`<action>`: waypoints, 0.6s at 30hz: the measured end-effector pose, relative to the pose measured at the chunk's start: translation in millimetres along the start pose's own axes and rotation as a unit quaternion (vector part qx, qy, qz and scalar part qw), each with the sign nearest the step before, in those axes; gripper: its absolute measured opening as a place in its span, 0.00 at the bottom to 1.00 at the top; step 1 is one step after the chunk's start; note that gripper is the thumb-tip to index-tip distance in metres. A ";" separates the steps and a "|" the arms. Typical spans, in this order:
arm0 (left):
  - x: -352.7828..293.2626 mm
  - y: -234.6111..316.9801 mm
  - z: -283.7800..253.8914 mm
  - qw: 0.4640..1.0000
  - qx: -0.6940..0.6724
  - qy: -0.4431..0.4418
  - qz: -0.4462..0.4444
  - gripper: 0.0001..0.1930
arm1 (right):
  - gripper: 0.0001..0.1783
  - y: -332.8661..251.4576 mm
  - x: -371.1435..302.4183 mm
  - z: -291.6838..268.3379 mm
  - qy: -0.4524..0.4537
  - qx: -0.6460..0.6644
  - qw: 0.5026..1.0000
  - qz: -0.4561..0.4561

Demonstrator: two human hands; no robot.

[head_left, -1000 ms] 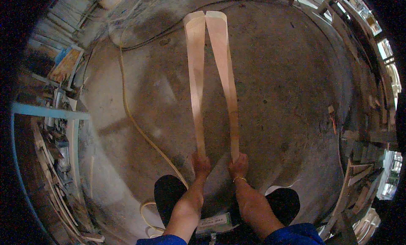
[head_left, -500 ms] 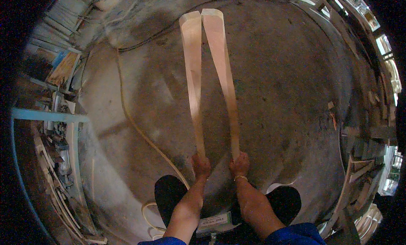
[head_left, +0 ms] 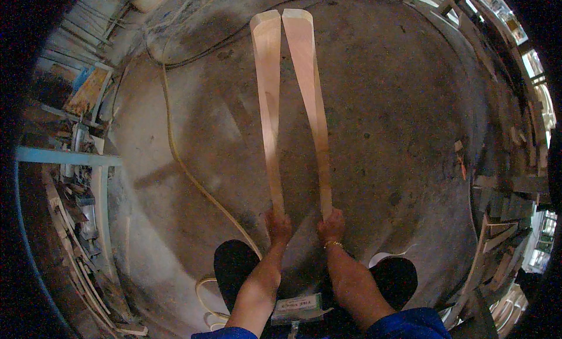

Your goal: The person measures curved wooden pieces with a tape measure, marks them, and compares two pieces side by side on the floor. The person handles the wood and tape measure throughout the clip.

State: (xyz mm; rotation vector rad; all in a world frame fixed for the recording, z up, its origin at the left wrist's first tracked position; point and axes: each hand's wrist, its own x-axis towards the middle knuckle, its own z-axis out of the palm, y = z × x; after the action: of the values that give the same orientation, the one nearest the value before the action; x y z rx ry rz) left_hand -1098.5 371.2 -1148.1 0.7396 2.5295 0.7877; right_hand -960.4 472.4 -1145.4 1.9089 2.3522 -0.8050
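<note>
Two long, pale wooden pieces, narrow at the near end and broad at the far end, reach out in front of me. My left hand [head_left: 279, 227] is closed round the narrow end of the left wooden piece [head_left: 268, 93]. My right hand [head_left: 332, 226], with a thin bracelet at its wrist, grips the narrow end of the right wooden piece [head_left: 309, 87]. Their broad, rounded far ends sit side by side with only a slim gap. Between the shafts the gap widens, then the hands stand a little apart. My fingers partly hide the near ends.
A yellow hose [head_left: 171, 143] runs along the concrete floor [head_left: 386, 122] to my left knee. Left stands a blue metal frame [head_left: 67, 157] with machine parts and wood strips. Stacked timber [head_left: 503, 204] lines the right side. A dark cable [head_left: 216, 46] curves across the far floor.
Both wooden pieces have shifted very slightly to the right at their far ends. My grip on them is the same.
</note>
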 end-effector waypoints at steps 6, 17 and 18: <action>5.6 4.9 -3.5 1.000 0.000 0.010 -0.003 0.25 | 0.31 -0.2 4.5 -0.7 0.042 0.011 0.998 -0.040; 4.6 0.3 5.2 0.998 0.010 -0.011 -0.058 0.26 | 0.31 10.1 3.8 4.6 0.060 -0.004 0.997 -0.058; 5.4 -0.5 5.0 0.999 0.023 -0.009 -0.041 0.26 | 0.31 12.2 3.9 5.0 0.057 -0.019 0.996 -0.062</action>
State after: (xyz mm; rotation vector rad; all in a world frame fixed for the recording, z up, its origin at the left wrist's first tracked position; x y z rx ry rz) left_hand -1100.4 376.0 -1153.4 0.6496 2.5516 0.6947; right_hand -951.8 475.6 -1155.6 1.8571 2.5542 -0.6701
